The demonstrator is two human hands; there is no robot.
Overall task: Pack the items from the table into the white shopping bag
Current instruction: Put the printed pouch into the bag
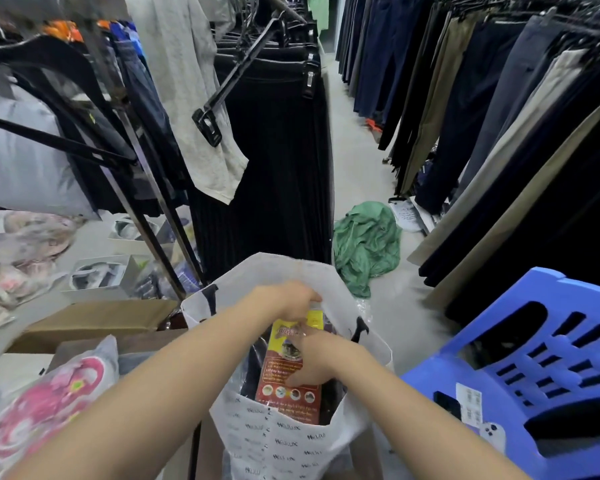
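Note:
The white shopping bag (281,441), printed with small black words, stands open at the bottom centre. A flat packet (284,372) with a red and yellow label sits upright inside it, over dark clothing. My left hand (284,301) grips the packet's top edge at the bag's far rim. My right hand (321,358) lies flat on the packet's right side, fingers pressed on its plastic wrap. The packet's lower end is hidden by the bag's front wall.
A blue plastic chair (534,368) with a phone (489,434) on its seat stands at right. Cardboard boxes (94,320) and a wrapped pink-patterned item (49,407) lie at left. Clothes racks line both sides. A green garment (364,244) lies on the aisle floor.

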